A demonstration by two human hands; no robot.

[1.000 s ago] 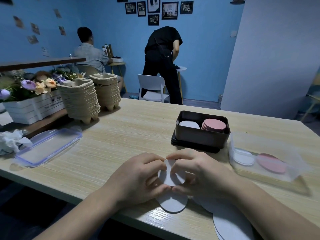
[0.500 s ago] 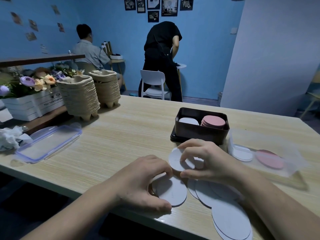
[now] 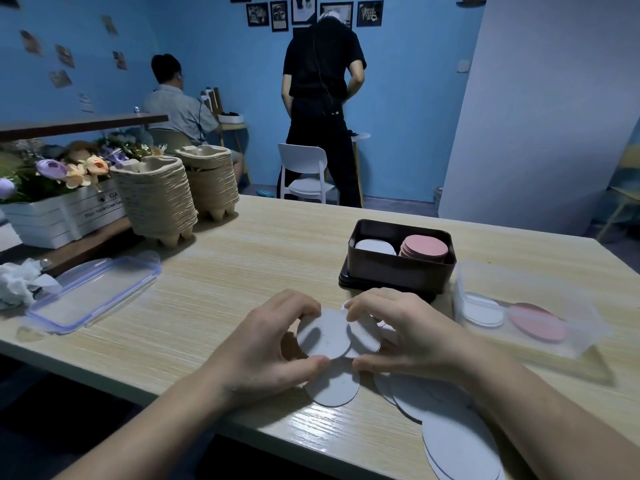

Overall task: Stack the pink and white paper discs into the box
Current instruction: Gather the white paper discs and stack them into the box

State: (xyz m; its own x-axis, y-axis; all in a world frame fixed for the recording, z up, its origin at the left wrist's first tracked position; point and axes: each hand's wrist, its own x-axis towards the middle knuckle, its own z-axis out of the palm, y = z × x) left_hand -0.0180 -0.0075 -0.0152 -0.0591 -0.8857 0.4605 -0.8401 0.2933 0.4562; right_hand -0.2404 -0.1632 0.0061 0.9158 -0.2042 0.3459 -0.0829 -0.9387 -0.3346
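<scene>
My left hand (image 3: 266, 344) pinches a white paper disc (image 3: 323, 334) between thumb and fingers, lifted off the table. My right hand (image 3: 401, 330) grips a second white disc (image 3: 365, 337) that overlaps the first from behind. Another white disc (image 3: 334, 386) lies flat under the hands, and several more white discs (image 3: 457, 441) spread toward the near right edge. Behind the hands stands the dark box (image 3: 401, 271), holding a white stack (image 3: 375, 247) on its left and a pink stack (image 3: 426, 247) on its right.
A clear plastic container (image 3: 568, 303) at the right holds a white and a pink disc. A clear lid (image 3: 93, 292) lies at the left, with crumpled tissue beside it. Stacked pulp trays (image 3: 156, 199) and a flower crate stand at the back left. Two people are in the background.
My left hand has lifted a white disc from the table and brought it up against the disc in my right hand. Both hands have drawn together above the table.
</scene>
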